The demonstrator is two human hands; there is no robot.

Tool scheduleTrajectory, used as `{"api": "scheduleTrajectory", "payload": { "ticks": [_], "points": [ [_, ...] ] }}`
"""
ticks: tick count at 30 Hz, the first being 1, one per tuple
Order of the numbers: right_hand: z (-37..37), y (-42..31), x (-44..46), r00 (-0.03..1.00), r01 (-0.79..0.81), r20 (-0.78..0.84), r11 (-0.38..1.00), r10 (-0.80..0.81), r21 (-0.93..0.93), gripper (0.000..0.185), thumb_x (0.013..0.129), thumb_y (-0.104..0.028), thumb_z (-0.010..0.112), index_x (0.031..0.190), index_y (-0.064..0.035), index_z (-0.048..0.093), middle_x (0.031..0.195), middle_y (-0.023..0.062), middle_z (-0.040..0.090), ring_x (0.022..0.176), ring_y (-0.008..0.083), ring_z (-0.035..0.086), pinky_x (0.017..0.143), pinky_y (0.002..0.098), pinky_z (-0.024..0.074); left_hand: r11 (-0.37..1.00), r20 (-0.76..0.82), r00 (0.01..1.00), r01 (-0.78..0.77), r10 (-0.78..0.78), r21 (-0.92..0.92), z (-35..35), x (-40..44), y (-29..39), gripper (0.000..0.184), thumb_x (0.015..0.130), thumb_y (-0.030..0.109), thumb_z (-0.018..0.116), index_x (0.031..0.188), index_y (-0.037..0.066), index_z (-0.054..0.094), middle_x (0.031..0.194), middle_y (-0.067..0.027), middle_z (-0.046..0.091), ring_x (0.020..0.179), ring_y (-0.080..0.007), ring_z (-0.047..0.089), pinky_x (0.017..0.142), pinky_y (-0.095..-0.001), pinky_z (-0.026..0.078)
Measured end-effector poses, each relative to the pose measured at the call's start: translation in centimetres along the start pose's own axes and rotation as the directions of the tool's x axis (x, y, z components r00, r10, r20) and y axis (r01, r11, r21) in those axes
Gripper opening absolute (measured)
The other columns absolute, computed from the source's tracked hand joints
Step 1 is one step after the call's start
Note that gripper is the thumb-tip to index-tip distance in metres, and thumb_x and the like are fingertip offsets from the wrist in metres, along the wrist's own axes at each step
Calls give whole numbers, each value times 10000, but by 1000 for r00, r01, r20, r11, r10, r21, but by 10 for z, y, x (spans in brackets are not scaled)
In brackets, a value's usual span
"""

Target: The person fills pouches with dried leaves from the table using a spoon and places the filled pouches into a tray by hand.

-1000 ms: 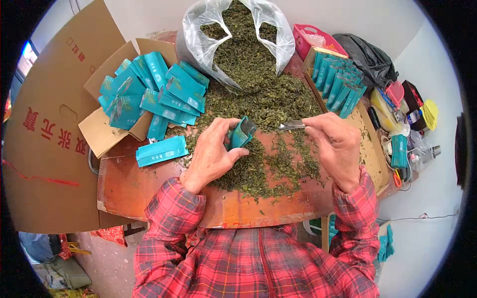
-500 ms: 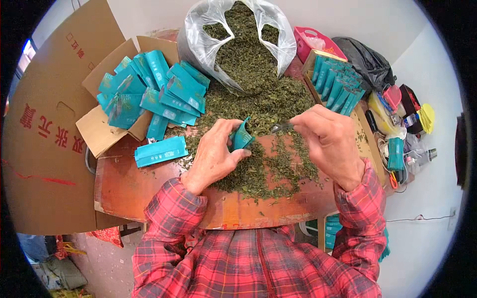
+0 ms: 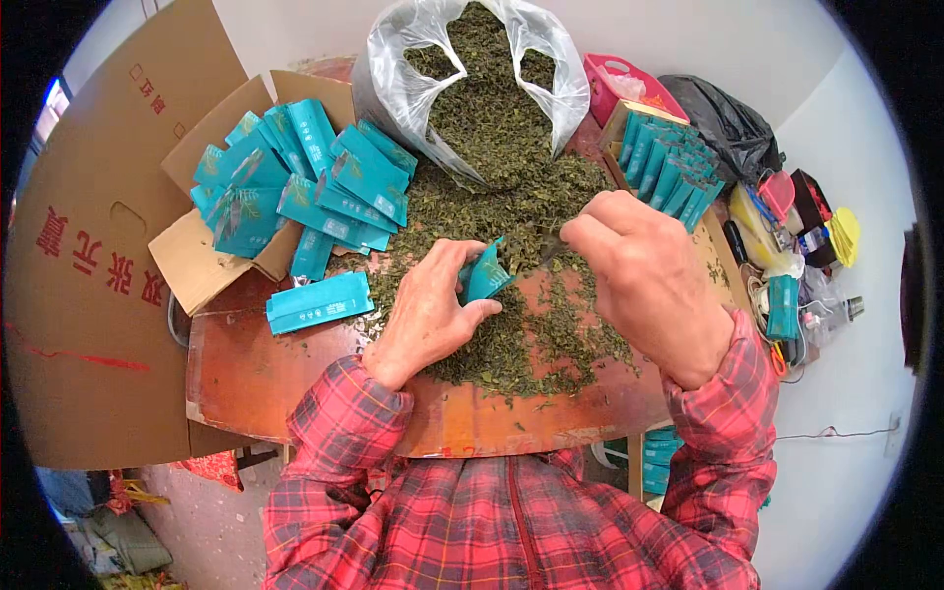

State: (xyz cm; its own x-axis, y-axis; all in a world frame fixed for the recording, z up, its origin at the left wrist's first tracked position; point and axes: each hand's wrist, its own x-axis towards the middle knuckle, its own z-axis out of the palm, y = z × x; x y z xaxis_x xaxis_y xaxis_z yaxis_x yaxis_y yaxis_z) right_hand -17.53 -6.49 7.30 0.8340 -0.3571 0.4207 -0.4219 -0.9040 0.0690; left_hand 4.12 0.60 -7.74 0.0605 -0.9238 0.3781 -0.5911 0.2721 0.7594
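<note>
My left hand (image 3: 428, 313) is wrapped round a small teal packet (image 3: 484, 273), its mouth tilted up and to the right. To its right, my right hand (image 3: 644, 280) pinches a thin metal spoon (image 3: 556, 246), whose tip lies over the dried green leaves (image 3: 521, 211). The spoon is dark and partly blurred, close to the packet but apart from it. A flat teal packet (image 3: 319, 302) lies on the table left of my left hand. Behind the leaf pile stands an open clear plastic bag (image 3: 398, 88) full of leaves.
A cardboard box (image 3: 211, 261) heaped with teal packets (image 3: 251, 202) stands at the left. At the right, a box holds upright teal packets (image 3: 669, 162), near a pink basket (image 3: 639, 84) and a black bag (image 3: 723, 123). The red-brown table's front edge (image 3: 472, 444) borders my body.
My right hand has moved slightly left and turned, bringing the spoon down and left from beside the packet's height to the leaves. The packet in my left hand has tilted further right.
</note>
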Motion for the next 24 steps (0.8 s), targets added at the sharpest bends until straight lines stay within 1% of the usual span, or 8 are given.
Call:
{"api": "scheduleTrajectory", "payload": {
  "ticks": [3,6,12,16,19,20,23,24],
  "points": [
    [-2,-11,2,999,50,-16,995,-52,-87,83,806,-78,689,820,-62,609,875,105,583,884,307,636,765,430,542,1000,-3,1000,1,-1,-11,0,0,1,673,745,115,941,1339,19,638,1110,-137,671,770,-266,640,726,-394,554],
    [-4,-15,3,993,106,-40,985,-112,-134,89,791,-102,691,815,-73,611,869,94,562,867,281,616,769,411,519,1000,-5,1000,7,-7,-14,0,0,1,682,745,117,939,1347,16,635,1118,-140,674,772,-266,640,730,-395,556],
    [-6,-19,3,993,101,-38,974,-111,-203,103,777,-103,689,825,-64,606,873,98,564,866,281,618,765,410,520,999,-10,1000,-5,5,-36,-1,0,1,689,749,105,934,1358,14,626,1130,-142,676,769,-264,638,727,-393,553],
    [-17,-9,-10,997,-19,-78,990,8,-142,204,811,55,678,1006,-3,693,998,141,674,917,352,696,764,449,563,1000,0,1000,10,-10,-29,-2,-1,-1,692,753,97,932,1366,18,621,1135,-141,674,759,-255,640,715,-388,551],
    [-19,-3,-33,992,-122,-48,988,118,-91,205,825,84,665,1002,-13,698,970,151,664,889,367,686,749,453,549,998,31,999,46,-45,-47,-4,-1,1,663,780,122,915,1361,24,610,1133,-161,641,850,-317,651,783,-430,559],
    [-18,-2,-41,988,-156,-5,987,156,-44,197,830,96,662,989,-14,698,911,156,650,831,381,669,708,465,526,998,31,998,49,-47,-45,-4,-1,2,663,775,121,917,1356,22,614,1121,-154,640,830,-306,646,777,-423,557],
    [-18,-9,-67,962,-253,129,962,239,103,166,785,48,654,931,-30,651,833,151,568,791,390,620,674,488,499,996,6,999,49,-49,-71,-4,-1,4,655,770,115,918,1345,19,619,1122,-147,639,809,-284,647,759,-407,559],
    [-15,-13,-73,967,-243,126,951,221,194,129,806,41,664,917,-23,650,809,159,576,759,407,620,666,502,502,995,1,998,55,-55,-79,-5,-1,5,655,766,111,920,1342,19,622,1114,-142,640,805,-275,649,750,-400,558]
  ]
}}
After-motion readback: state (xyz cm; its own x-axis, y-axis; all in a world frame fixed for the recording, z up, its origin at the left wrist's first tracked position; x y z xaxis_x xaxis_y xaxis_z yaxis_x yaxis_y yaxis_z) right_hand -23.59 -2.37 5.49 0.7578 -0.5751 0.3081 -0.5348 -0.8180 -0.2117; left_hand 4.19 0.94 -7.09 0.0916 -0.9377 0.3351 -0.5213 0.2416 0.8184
